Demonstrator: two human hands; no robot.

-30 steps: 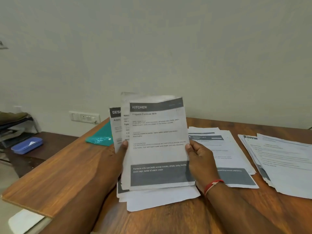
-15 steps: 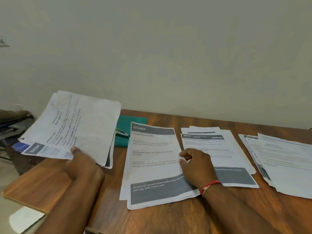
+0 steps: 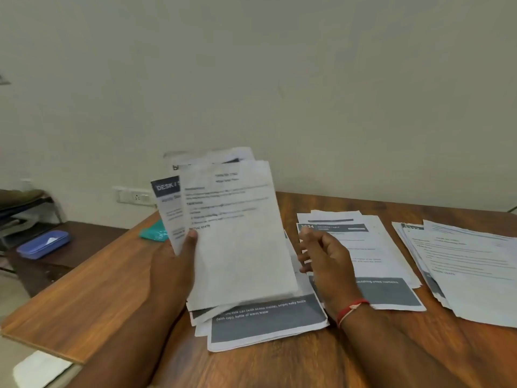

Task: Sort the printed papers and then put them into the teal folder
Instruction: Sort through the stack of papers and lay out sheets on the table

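Bench [image 3: 92,278]: wood grain across the whole lower frame, papers spread from 6 round to 3 o'clock.
Right pile [image 3: 470,264]: fanned printed sheets lying flat at 3 o'clock, well apart from both hands.
Held sheaf [image 3: 240,233]: up off the bench and tilted, dead centre, with a "DESK" header peeking out at its 9 o'clock edge.
Middle pile [image 3: 372,247]: the "3634" stack, flat, partly behind the right hand.
Kitchen pile [image 3: 265,320]: grey-banded sheets flat at 6 o'clock, tucked under the sheaf's lower edge.
Left hand [image 3: 173,264]: grip holding the sheaf, thumb pressed on its front.
Right hand [image 3: 327,259]: grip wide, fingers loose, holding nothing, just beside the sheaf at 3 o'clock.
Blue case [image 3: 43,243]: on the low side table, far out at 9 o'clock.
Teal folder [image 3: 152,233]: only a corner shows, on the bench at 9 o'clock behind the sheaf.
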